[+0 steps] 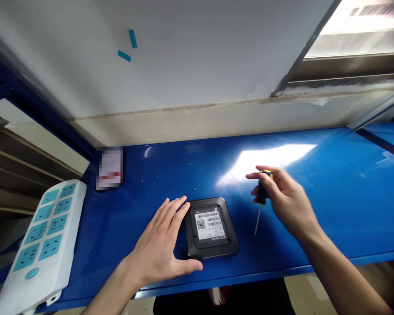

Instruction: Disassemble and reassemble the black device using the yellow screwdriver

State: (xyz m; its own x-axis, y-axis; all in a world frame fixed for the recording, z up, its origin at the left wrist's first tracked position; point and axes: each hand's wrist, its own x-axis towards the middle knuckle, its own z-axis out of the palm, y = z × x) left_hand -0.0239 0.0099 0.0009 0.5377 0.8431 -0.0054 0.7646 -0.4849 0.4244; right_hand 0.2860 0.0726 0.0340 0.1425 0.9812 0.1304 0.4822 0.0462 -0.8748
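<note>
A black squarish device [232, 241] lies flat on the blue table, with a white label [212, 225] carrying barcodes and a QR code facing up. My left hand [162, 240] rests at the device's left side, fingers stretched and thumb apart along its near left corner. To the right of the device, my right hand [282, 192] grips a screwdriver [262, 192] by its black and yellow handle. The thin metal shaft points down toward the table, apart from the device. Part of the handle is hidden by my fingers.
A white power strip [64, 258] with several blue-green sockets stands at the left. Behind it, a pixelated card-like item [110, 168] lies near the table's back left corner. A pale wall [197, 57] with two blue tape strips rises behind the blue table [341, 197].
</note>
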